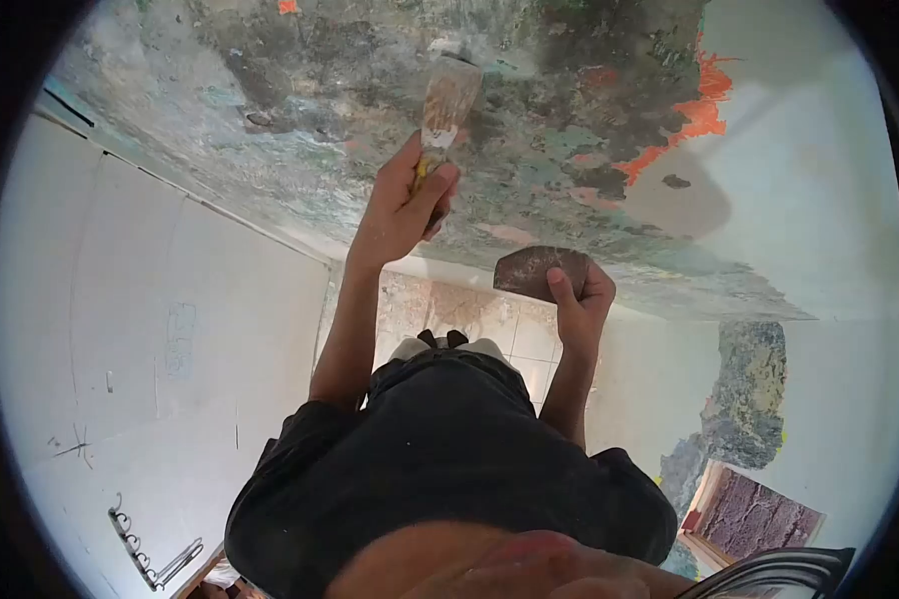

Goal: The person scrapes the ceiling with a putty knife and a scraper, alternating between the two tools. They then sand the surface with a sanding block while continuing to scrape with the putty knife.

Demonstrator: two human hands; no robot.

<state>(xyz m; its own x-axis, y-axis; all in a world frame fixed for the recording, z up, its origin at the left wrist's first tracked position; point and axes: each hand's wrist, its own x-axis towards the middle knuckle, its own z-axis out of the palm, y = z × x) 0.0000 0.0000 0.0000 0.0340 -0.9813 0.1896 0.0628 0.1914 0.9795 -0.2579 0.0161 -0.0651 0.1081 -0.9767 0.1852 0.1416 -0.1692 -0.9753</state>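
My left hand (402,212) is closed around the yellow handle of a putty knife (451,95). The knife points up the wall, and its worn blade, smeared with whitish material, meets or nearly meets the mottled wall surface (310,110). Lower and to the right, my right hand (584,304) grips a flat, dark brown plate (529,272) with cut corners, thumb on its near face. This plate is held in front of the wall's lower part, apart from the putty knife. Whether anything lies on the plate I cannot make out.
Orange patches (704,105) edge the smooth pale paint (789,120) on the right. A white panelled wall (170,329) stands on the left, with a hook rack (135,549). Tiled floor (529,344) lies below. A rough grey patch (747,394) marks the right wall.
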